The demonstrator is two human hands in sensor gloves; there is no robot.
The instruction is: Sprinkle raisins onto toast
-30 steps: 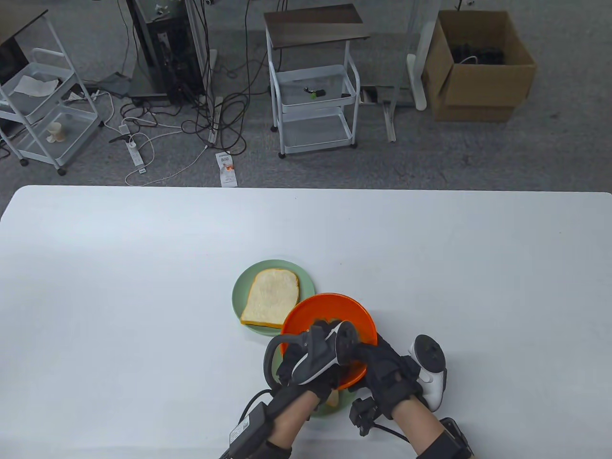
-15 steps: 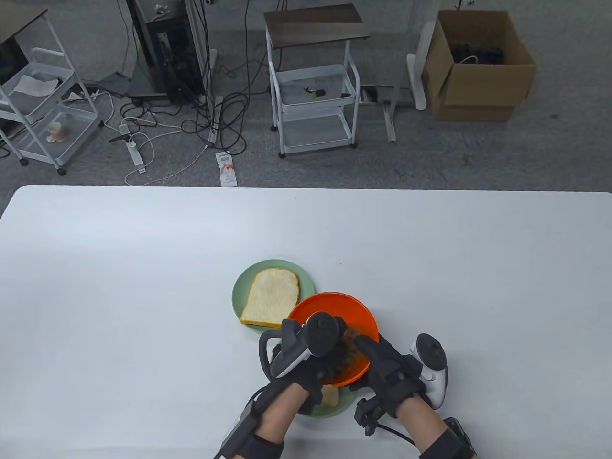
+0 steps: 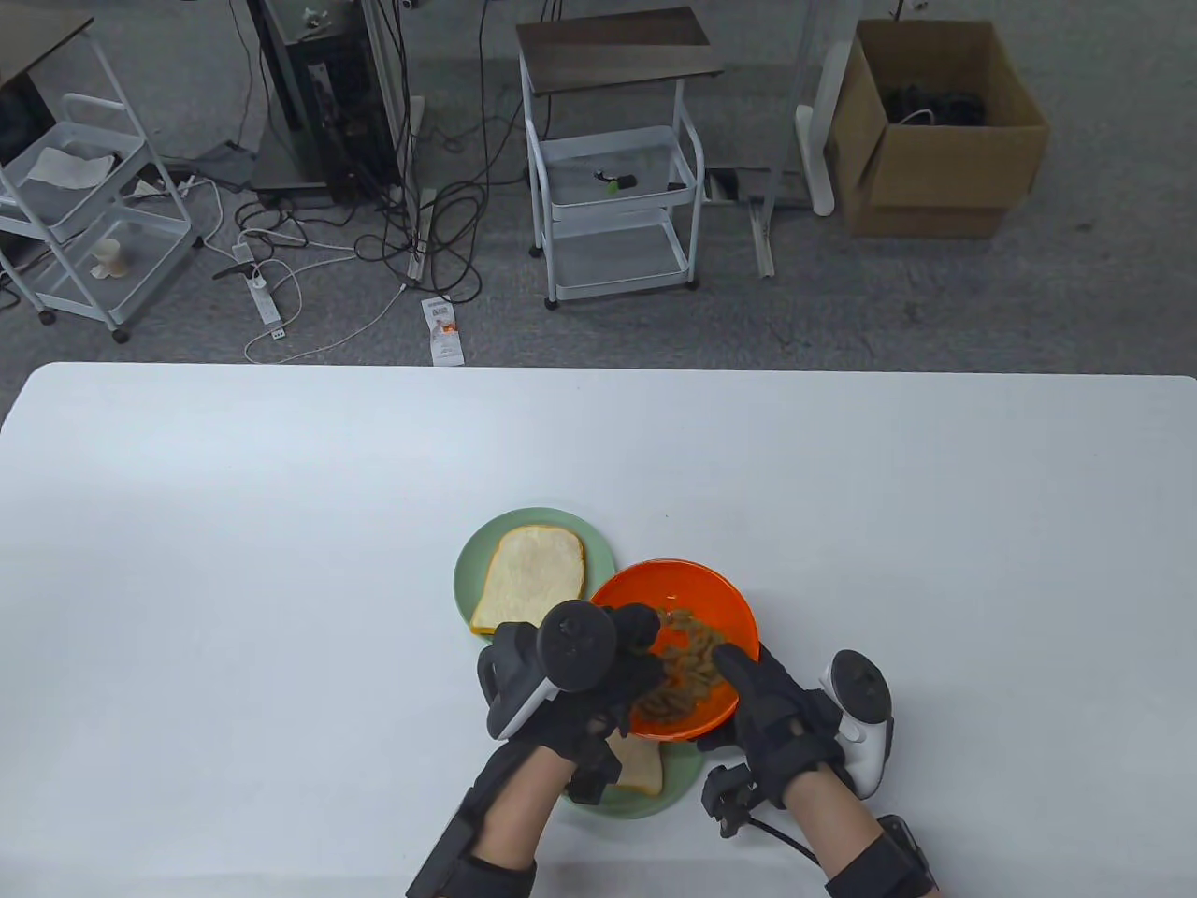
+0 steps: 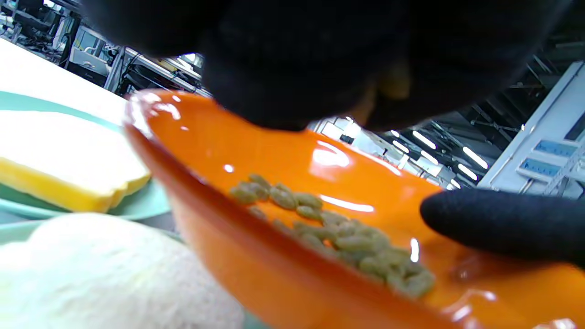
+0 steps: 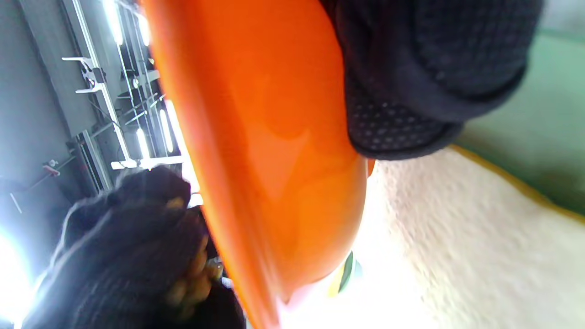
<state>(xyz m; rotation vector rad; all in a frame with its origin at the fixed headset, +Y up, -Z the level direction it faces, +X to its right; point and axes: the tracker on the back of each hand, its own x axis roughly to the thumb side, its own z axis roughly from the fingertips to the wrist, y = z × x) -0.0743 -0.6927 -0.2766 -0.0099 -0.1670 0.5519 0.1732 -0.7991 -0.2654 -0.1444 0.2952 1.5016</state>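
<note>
An orange bowl (image 3: pixel 697 585) of golden raisins (image 3: pixel 687 655) is held above the near green plate (image 3: pixel 687 788). My right hand (image 3: pixel 736 678) grips the bowl's near right rim, thumb inside. My left hand (image 3: pixel 639 633) is at the bowl's left rim and pinches a few raisins (image 5: pixel 194 274) in its curled fingers. One slice of toast (image 3: pixel 529 582) lies on the far green plate (image 3: pixel 465 566). A second slice (image 3: pixel 641 762) lies on the near plate, partly hidden under the bowl and my left hand. In the left wrist view the raisins (image 4: pixel 338 233) lie in the tilted bowl (image 4: pixel 256 256).
The two plates sit side by side near the table's front middle. The white table (image 3: pixel 234 561) stretches wide on both sides and behind. Carts, cables and a cardboard box stand on the floor beyond the far edge.
My left hand has drawn left and back out of the bowl, uncovering the raisins. The bowl and my right hand have shifted a little to the right.
</note>
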